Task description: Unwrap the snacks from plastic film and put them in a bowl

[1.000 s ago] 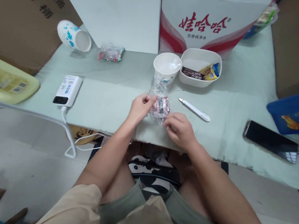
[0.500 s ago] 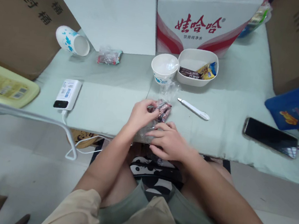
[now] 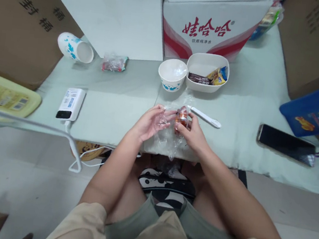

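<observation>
Between thumb and fingers, my right hand (image 3: 193, 132) grips a small red-brown wrapped snack (image 3: 182, 116), held upright above the table edge. My left hand (image 3: 152, 123) is just left of it with its fingers spread, palm turned toward the snack. Crumpled clear plastic film (image 3: 164, 138) lies under and between the hands; I cannot tell whether the left fingertips touch it. A white pen-like cutter (image 3: 206, 117) rests right of the snack. Beyond the hands stand a paper cup (image 3: 172, 75) and a white bowl (image 3: 206, 87) with wrapped snacks inside.
A power bank (image 3: 71, 104) with a white cable and a plastic-wrapped packet (image 3: 114, 63) lie on the left, near a tipped paper cup (image 3: 75, 48). To the right are a phone (image 3: 285, 144) and a blue package (image 3: 316, 112). White cartons (image 3: 110, 23) line the back.
The snack has passed to my right hand and stands more upright. My left hand has let go, with its fingers opened. The view has shifted slightly.
</observation>
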`<state>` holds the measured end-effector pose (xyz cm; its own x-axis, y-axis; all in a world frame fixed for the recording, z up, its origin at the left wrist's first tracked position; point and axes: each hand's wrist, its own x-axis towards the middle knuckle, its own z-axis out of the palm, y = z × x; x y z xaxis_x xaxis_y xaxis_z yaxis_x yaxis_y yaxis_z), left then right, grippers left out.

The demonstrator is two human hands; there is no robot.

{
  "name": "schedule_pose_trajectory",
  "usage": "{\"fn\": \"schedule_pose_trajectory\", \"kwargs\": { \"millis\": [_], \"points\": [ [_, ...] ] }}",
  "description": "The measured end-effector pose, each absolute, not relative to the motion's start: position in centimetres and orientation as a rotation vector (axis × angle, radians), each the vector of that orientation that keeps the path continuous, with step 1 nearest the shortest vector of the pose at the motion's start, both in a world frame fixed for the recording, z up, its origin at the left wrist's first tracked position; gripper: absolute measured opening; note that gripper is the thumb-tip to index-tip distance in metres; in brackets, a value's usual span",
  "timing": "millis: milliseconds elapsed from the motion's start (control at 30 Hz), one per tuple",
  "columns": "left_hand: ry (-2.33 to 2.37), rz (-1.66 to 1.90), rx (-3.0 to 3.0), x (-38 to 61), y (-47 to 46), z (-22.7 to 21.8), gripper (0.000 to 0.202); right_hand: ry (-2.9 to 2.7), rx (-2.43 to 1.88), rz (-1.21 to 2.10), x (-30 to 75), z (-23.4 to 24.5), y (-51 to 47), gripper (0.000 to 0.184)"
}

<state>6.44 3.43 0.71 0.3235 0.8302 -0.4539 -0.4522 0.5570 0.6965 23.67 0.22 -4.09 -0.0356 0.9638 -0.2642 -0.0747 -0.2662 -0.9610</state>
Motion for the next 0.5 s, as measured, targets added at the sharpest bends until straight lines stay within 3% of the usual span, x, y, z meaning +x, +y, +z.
{"fn": "schedule_pose_trajectory", "kwargs": {
  "millis": [167, 500],
  "points": [
    [0.723, 0.908, 0.349, 6.3, 3.8, 1.5, 0.005, -0.62, -1.056, 1.65, 23.3, -3.0, 0.5, 0.06],
    [0.745, 1.313, 0.32, 1.0, 4.9, 2.1, 0.031, -0.234, -0.721, 1.909, 25.7, -1.9, 0.9, 0.036]
  ]
}}
